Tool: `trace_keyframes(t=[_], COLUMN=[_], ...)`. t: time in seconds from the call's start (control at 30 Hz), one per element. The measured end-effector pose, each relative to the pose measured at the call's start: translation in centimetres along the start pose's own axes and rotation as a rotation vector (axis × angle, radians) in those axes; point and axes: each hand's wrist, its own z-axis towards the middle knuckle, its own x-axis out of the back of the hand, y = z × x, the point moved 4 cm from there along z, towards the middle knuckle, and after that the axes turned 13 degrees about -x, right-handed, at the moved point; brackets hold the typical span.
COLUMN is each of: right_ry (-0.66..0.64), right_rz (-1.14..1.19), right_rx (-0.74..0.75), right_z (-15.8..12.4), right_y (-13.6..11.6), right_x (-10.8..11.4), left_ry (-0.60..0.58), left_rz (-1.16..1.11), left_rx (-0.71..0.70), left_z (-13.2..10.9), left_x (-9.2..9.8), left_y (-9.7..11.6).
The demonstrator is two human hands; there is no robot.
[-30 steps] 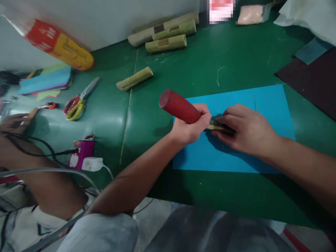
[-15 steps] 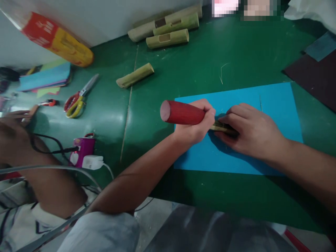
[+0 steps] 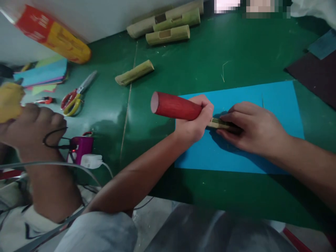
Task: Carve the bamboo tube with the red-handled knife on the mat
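Observation:
My left hand (image 3: 195,120) is closed round the red wooden handle (image 3: 173,106) of a tool, whose butt end points left. The tool's working end is hidden between my hands. My right hand (image 3: 253,127) lies over a thin bamboo strip (image 3: 219,123) and presses it down on the blue paper sheet (image 3: 275,101), with fingers curled over it. Only a short stretch of the strip shows between the two hands. Both hands rest on the green table (image 3: 183,70).
Bamboo tube pieces (image 3: 168,26) lie at the back, one more bamboo piece (image 3: 134,72) nearer. Scissors (image 3: 75,96), coloured paper (image 3: 42,73) and a red-yellow packet (image 3: 51,35) sit left. Another person's arm (image 3: 39,147) with a purple device (image 3: 81,148) and cables is at left. Dark sheets (image 3: 315,70) lie right.
The red handle tilted down toward level and shifted slightly left. The other person's hand at left rose into view holding something yellow. My right hand stayed on the strip.

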Motion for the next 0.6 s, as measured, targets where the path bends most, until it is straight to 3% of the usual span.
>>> trace_keyframes(t=[0.6], right_ry=[0.006], right_rz=[-0.036], right_rx=[0.029], right_z=[-0.24], right_y=[-0.42], right_x=[-0.09], left_ry=[-0.072], left_rz=[0.018], left_rx=[0.019], left_z=[-0.05], left_x=[-0.48], left_y=[-0.25])
